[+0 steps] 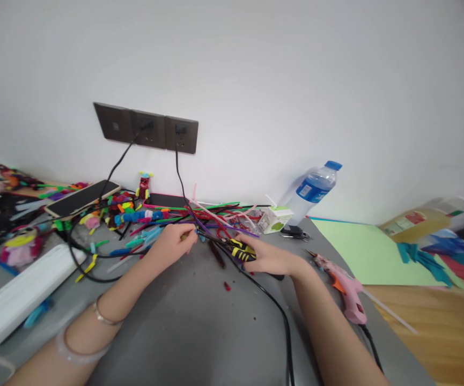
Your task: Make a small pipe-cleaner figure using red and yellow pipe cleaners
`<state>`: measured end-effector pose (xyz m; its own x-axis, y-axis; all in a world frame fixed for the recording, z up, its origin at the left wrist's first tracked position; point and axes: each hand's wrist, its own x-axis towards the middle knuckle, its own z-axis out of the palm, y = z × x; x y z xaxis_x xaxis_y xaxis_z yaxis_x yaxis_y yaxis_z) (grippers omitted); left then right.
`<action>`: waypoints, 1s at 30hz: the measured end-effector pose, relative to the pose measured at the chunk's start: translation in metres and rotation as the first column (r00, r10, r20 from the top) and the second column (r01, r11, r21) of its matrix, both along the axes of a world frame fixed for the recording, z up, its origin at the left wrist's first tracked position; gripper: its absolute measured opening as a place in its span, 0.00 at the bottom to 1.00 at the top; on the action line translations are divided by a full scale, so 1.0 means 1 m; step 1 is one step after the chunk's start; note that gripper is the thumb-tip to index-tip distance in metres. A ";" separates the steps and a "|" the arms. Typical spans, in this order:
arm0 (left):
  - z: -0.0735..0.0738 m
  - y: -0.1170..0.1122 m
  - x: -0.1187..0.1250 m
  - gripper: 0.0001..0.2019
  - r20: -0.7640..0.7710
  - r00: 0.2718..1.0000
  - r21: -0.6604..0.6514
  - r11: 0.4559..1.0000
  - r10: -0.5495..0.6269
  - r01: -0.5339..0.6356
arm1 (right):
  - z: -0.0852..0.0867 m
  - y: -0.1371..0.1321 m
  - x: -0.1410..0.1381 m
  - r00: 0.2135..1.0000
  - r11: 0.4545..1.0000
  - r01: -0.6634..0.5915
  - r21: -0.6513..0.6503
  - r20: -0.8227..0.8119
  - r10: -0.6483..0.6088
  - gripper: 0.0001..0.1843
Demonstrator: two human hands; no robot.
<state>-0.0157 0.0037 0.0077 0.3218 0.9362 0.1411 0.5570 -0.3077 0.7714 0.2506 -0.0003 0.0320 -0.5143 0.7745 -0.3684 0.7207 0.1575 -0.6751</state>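
Observation:
My left hand (177, 241) is closed in a pinch above the desk, beside the pile of pipe cleaners. What sits between its fingertips is too small to make out. My right hand (266, 256) grips scissors (240, 252) with yellow-and-black handles. Their dark front end points left, toward my left fingertips. Red, pink, purple and green pipe cleaners (232, 212) lie just behind both hands. A dark brown strip (216, 253) and a small red scrap (227, 287) rest on the desk in front of them.
A pink glue gun (348, 295) lies right of my right forearm. Behind stand a small green-white carton (274, 220) and a water bottle (314, 187). A white power strip (26, 295), a phone (85, 198) and black cables (274, 300) occupy the grey desk.

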 end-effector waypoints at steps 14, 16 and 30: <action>0.004 0.007 -0.010 0.11 -0.066 0.995 0.001 0.998 -0.070 0.071 | -0.001 0.000 -0.001 1.000 0.999 -0.002 -0.038 0.008 0.002 0.25; 0.003 0.007 -0.012 0.11 -0.068 0.993 -0.011 0.996 -0.092 0.091 | -0.001 0.000 -0.001 1.000 0.999 0.000 -0.040 0.009 0.001 0.25; 0.009 0.004 -0.013 0.15 -0.092 0.989 -0.009 0.993 -0.115 0.115 | -0.001 0.001 0.000 1.000 0.998 -0.002 -0.057 -0.018 0.001 0.24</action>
<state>-0.0285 0.0082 0.0162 0.4387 0.8928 0.1023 0.5869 -0.3708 0.7198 0.2504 0.0004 0.0311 -0.5226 0.7514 -0.4030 0.7083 0.1195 -0.6957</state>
